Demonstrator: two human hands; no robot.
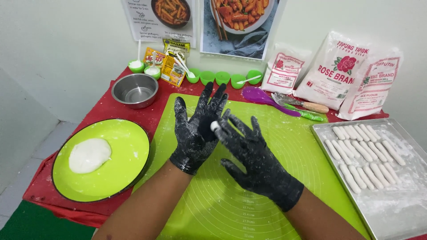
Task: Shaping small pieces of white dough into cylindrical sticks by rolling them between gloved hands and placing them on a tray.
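Nearest the camera, two bare forearms are seen rising over a lime-green silicone rolling mat (284, 146) printed with concentric rings, which is laid on a surface covered in red cloth (104, 109). Both hands are clad in black, flour-dusted gloves. The right hand (253, 158) is held with fingers spread and its fingertips laid against the palm of the left hand (195, 131), whose fingers are likewise extended upward. Between the two, a small white piece of dough (215, 126) is pressed; neither grip is closed around it, the piece being trapped between open palm and fingers.

The step in hand is judged to be the rolling of this piece into a short stick. The next move would seem to call for an even back-and-forth sliding of the palms under light pressure, so that the piece is lengthened without being flattened.

To the left, a round lime-green plate with a dark rim (129, 146) is seen bearing a white lump of dough (89, 154). To the right, a rectangular floured metal tray (400, 209) holds rows of finished white dough sticks (364, 155).

Farther back, a steel bowl (134, 90), a purple spatula (267, 98), small green cups (220, 78) and white flour bags (338, 71) are ranged along the wall.
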